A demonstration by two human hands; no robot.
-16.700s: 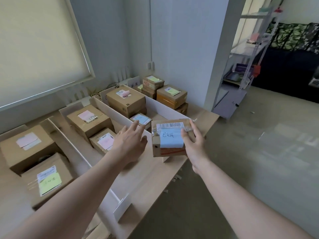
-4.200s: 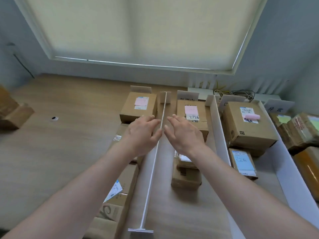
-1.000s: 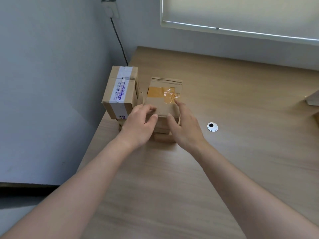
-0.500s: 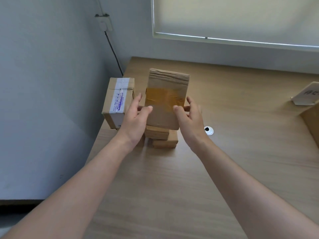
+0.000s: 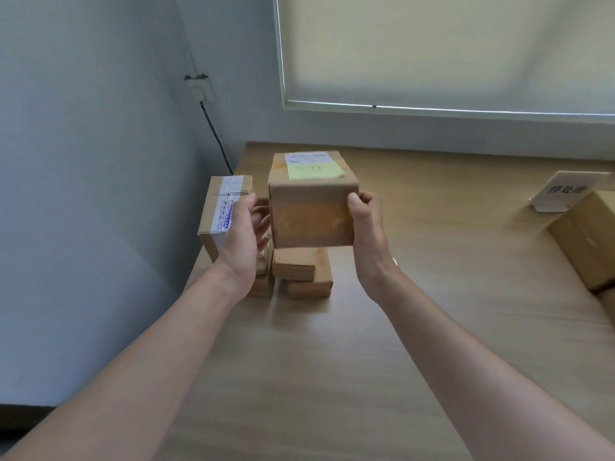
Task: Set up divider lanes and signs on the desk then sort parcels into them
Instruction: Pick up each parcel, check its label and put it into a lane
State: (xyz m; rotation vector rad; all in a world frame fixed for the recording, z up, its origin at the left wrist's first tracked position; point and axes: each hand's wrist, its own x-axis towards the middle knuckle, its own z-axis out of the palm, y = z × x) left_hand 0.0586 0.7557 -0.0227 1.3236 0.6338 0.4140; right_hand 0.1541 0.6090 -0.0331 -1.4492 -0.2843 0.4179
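Note:
I hold a small brown cardboard parcel (image 5: pixel 311 207) in the air over the desk's left end. A white shipping label and a yellow-green sticky note lie on its top face. My left hand (image 5: pixel 241 236) grips its left side and my right hand (image 5: pixel 366 224) grips its right side, thumb on the front edge. Below it lie small flat parcels (image 5: pixel 301 271) stacked on the wooden desk (image 5: pixel 332 361). A taller parcel with white tape (image 5: pixel 221 214) stands at the desk's left edge, behind my left hand.
A white standing sign (image 5: pixel 562 191) with dark handwriting stands at the right. A larger cardboard box (image 5: pixel 589 241) lies just in front of it at the frame's edge. The wall with a socket and black cable (image 5: pixel 213 128) borders the desk's left side.
The parcel has been turned in both hands so its labelled face with the sticky note points up, and it is held a little higher. The view shifted slightly right.

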